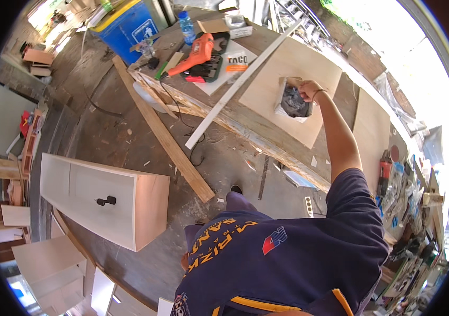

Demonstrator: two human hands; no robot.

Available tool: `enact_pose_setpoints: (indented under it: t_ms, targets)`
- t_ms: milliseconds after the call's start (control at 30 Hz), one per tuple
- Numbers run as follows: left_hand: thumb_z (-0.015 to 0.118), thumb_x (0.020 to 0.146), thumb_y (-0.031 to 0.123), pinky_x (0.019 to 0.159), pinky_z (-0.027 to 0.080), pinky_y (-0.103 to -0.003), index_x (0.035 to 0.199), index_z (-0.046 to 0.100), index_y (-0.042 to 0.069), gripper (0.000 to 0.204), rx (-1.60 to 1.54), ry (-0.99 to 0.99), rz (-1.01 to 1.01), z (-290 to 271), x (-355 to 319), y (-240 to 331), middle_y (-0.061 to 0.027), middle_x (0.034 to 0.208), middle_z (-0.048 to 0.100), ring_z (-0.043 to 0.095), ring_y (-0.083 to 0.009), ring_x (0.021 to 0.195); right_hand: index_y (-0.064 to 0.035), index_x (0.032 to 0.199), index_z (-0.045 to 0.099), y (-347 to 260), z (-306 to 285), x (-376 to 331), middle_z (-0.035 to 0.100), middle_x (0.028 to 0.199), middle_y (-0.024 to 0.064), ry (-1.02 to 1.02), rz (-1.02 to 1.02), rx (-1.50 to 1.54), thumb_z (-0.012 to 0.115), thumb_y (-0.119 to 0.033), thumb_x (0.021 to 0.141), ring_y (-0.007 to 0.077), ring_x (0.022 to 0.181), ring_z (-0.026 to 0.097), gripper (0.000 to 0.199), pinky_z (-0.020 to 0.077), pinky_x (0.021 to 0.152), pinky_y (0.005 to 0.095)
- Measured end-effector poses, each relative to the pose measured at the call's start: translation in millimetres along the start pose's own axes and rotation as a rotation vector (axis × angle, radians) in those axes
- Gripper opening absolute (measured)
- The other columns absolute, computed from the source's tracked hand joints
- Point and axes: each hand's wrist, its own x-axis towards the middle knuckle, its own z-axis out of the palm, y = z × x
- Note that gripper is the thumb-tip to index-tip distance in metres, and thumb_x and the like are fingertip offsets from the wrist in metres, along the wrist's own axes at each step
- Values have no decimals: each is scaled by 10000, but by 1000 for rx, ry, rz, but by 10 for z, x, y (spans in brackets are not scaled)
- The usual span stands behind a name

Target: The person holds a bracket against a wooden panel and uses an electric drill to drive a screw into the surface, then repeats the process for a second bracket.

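Observation:
My right hand (310, 90) is stretched out over the workbench, at the rim of a small white open box (302, 119). Its fingers are curled downward into the box, and what they hold, if anything, is hidden. Crumpled dark plastic (294, 102) lines or fills the box, which stands on a pale plywood sheet (266, 87). Only a sliver of my left hand (185, 260) shows beside my shirt, low down, with its fingers out of sight.
A long white strip (243, 84) lies across the bench, overhanging its front edge. Left of it are an orange power drill (199, 52) and a water bottle (186, 27). A wooden plank (166, 134) leans by the bench. A white cabinet (93, 195) holding a black cordless drill (106, 200) lies on the floor.

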Motion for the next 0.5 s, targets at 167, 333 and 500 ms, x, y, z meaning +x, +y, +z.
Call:
enact_pose_setpoints:
  t_ms: [167,333,500]
  targets:
    - [513,893,416,757,473,-494,938,682,77,381,-19,-33,-2,-123,62,96,-203,931,673,620,-401,932,-6,1017,598,93,-120,-85,602,958,98,-18,24,419,604,-127,874,216,865,605,188,575,767,396]
    - [514,891,419,762,474,-491,941,685,78,385,-25,-47,-4,-175,68,108,-204,937,673,621,-399,937,-54,981,568,98,-88,-151,579,913,64,-157,-44,752,595,-127,894,190,850,586,116,541,863,386]
    - [515,888,423,768,474,-487,945,687,80,388,-28,-46,-19,-202,32,86,-205,942,673,622,-397,942,-62,951,583,16,17,-233,585,858,43,-187,-49,867,595,-131,896,168,808,591,89,537,835,339]
